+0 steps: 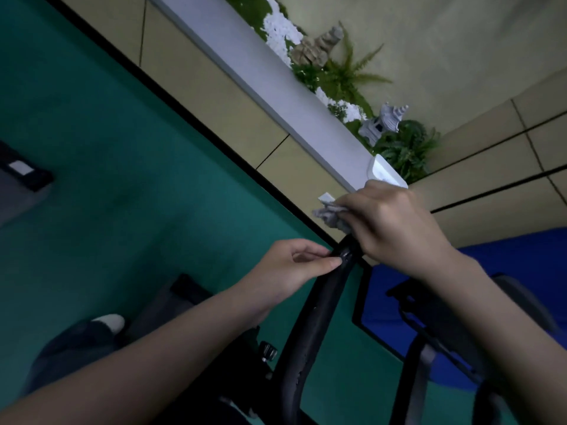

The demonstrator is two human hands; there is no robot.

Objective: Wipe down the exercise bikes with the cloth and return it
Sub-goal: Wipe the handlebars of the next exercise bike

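Note:
A black padded handlebar [310, 326] of an exercise bike rises from the bottom centre to its tip near the middle of the head view. My right hand [395, 225] is closed on a crumpled grey cloth [329, 214] and presses it against the tip of the bar. My left hand [294, 265] pinches the bar just below the tip with thumb and fingers. A black adjustment knob [268, 352] shows lower on the bike frame. A second bike's dark frame [429, 326] stands to the right.
The floor is green mat [107, 148] with a blue mat [506, 271] at right. A white planter ledge [276, 87] with ferns, white pebbles and a small stone pagoda [383, 122] runs along beige tiles. My shoe [109, 322] shows at lower left.

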